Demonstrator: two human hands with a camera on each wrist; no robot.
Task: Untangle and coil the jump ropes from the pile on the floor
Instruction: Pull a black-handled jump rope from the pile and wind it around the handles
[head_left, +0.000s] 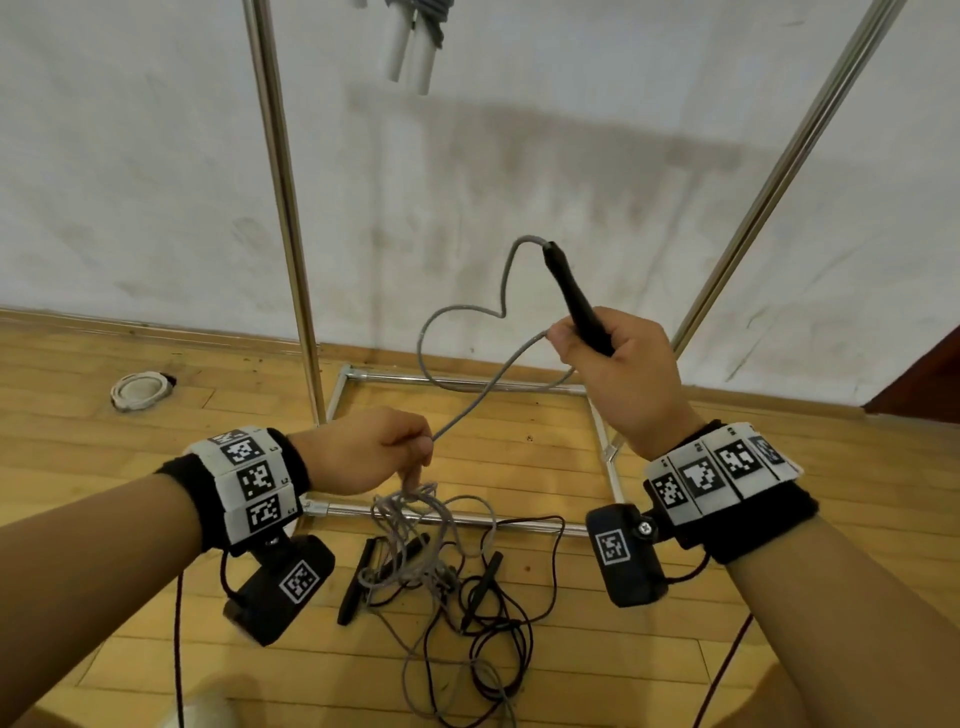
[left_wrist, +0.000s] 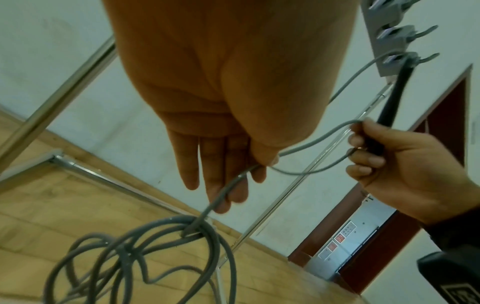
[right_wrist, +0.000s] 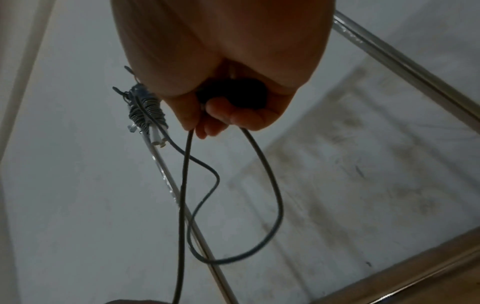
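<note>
My right hand (head_left: 613, 358) grips a black jump-rope handle (head_left: 574, 296), tip pointing up, together with a strand of its grey rope (head_left: 467, 312), which loops in the air in front of the wall. The handle's butt end (right_wrist: 231, 92) shows in my fist, with the grey rope (right_wrist: 272, 185) looping below. My left hand (head_left: 374, 449) pinches the same grey rope (left_wrist: 311, 144) lower down, between thumb and forefinger. Below it the rope falls into a tangled pile (head_left: 441, 571) of grey and dark ropes with black handles on the wooden floor.
A metal rack frame (head_left: 283, 208) stands against the white wall, its base rails (head_left: 457, 384) on the floor around the pile. A coiled rope with white handles (head_left: 410, 52) hangs from the rack above. A white coiled ring (head_left: 140, 389) lies at the far left.
</note>
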